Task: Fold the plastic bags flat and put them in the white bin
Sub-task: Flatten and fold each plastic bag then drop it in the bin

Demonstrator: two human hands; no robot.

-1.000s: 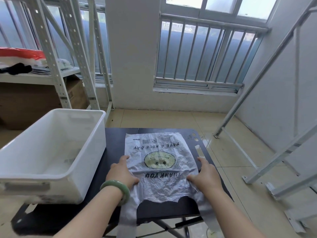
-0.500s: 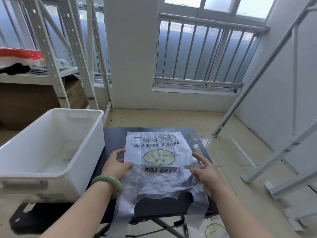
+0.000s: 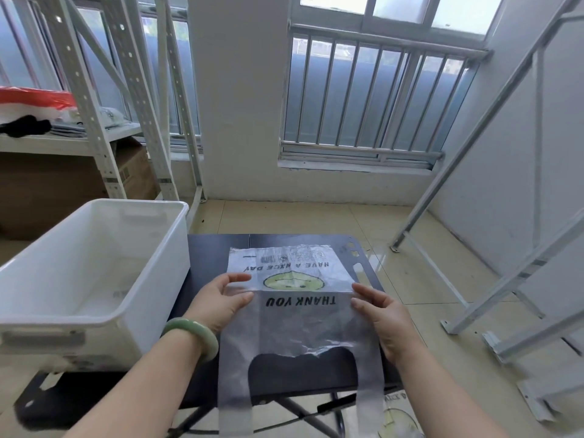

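Note:
A clear plastic bag (image 3: 300,324) printed with "THANK YOU" and a green face lies on the black table (image 3: 208,257), its handles hanging over the near edge. My left hand (image 3: 221,301) pinches the bag's left edge and my right hand (image 3: 384,314) pinches its right edge, both at the middle, where a crease lifts off the table. The white bin (image 3: 94,308) stands on the table's left side, right beside my left hand; its bottom looks bare.
Another printed bag (image 3: 398,418) lies on the tiled floor under the table's right corner. Metal shelving (image 3: 104,121) with a cardboard box stands behind the bin. Loose metal rack frames (image 3: 512,279) lean along the right wall.
Both hands went from pressing flat on the bag's lower part to pinching its side edges higher up. The bag's middle is now raised into a fold line.

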